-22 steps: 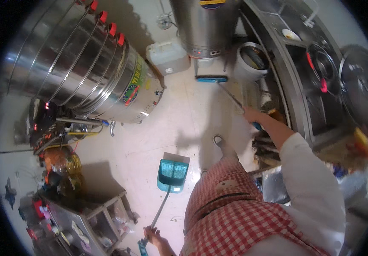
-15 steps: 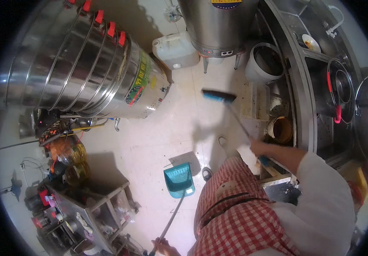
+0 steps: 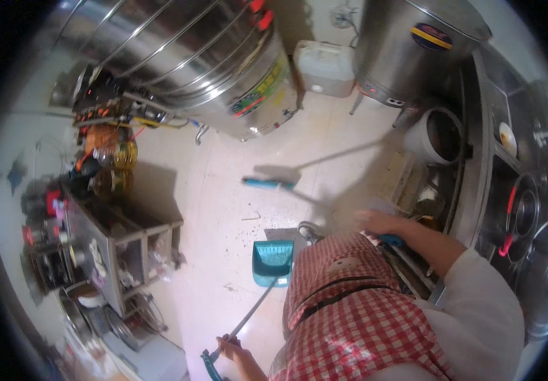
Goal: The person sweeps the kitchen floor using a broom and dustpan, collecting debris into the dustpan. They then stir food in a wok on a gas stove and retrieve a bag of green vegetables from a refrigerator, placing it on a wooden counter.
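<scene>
My left hand (image 3: 231, 347) is closed round the long handle of a teal dustpan (image 3: 265, 277), near the handle's upper end. The pan lies flat on the floor in front of my red checked apron (image 3: 350, 305), its open side facing away from me. In my right hand (image 3: 375, 222), slightly blurred, is the handle of a broom (image 3: 267, 184). The broom's blue head is at floor level, beyond the dustpan and apart from it. Between the two, dark crumbs and a thin bent scrap (image 3: 251, 218) are scattered over the pale tiles.
Large steel cookers (image 3: 210, 76) rise at the back left and back right, with a white jerrycan (image 3: 326, 66) between them. A pale bucket (image 3: 434, 136) and a clear bin (image 3: 401, 181) stand beside the sink counter (image 3: 477, 190) on the right. Leftward is a cluttered metal stand (image 3: 118, 273).
The broom head has swept left and nearer, toward the dustpan. My view has turned somewhat, and more of the dustpan's handle end shows by my left hand.
</scene>
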`<state>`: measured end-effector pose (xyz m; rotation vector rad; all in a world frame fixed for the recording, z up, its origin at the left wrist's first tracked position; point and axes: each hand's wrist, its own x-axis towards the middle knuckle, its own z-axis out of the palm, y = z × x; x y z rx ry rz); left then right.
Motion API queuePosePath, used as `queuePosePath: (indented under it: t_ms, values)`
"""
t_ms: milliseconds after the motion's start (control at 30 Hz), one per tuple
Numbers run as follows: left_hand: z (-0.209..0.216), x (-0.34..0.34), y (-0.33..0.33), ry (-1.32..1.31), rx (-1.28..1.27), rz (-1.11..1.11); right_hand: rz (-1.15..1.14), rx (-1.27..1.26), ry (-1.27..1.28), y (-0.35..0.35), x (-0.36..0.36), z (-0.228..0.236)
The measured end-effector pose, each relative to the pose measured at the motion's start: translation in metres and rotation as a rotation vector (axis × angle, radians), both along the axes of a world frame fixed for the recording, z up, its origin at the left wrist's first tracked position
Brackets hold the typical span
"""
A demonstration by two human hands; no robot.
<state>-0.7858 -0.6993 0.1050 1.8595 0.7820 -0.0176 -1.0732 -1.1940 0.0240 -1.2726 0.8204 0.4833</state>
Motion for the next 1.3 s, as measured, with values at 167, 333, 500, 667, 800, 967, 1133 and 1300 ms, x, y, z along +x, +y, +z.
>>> queuePosePath:
  t_ms: [167, 333, 500, 667, 800, 967, 1133, 1300]
  values:
    - [-0.018, -0.024, 0.018, 0.020, 0.002, 0.109, -0.092, -0.216, 0.257, -0.052, 0.030, -0.004]
    - [-0.032, -0.024, 0.012, 0.019, -0.036, 0.142, 1.137, -0.773, -0.315, -0.047, 0.068, -0.131]
    - [-0.052, -0.020, 0.033, 0.058, -0.048, 0.259, 0.754, -0.532, 0.112, 0.082, 0.151, -0.077]
    - [-0.062, 0.001, 0.031, 0.067, -0.090, 0.255, 0.248, 0.181, 0.107, 0.084, 0.221, -0.036]
    - [-0.070, 0.008, 0.043, 0.077, -0.090, 0.266, 0.139, 0.089, 0.104, 0.063, 0.250, 0.002]
    - [-0.071, 0.006, 0.037, 0.074, -0.067, 0.307, 0.228, -0.224, 0.173, 0.012, 0.329, -0.021]
    - [-0.073, 0.013, 0.022, 0.072, -0.032, 0.421, 0.520, -0.357, 0.215, 0.006, 0.378, -0.134]
    - [-0.069, 0.020, -0.009, 0.120, 0.059, 0.663, 0.610, -0.144, 0.134, 0.036, 0.394, -0.090]
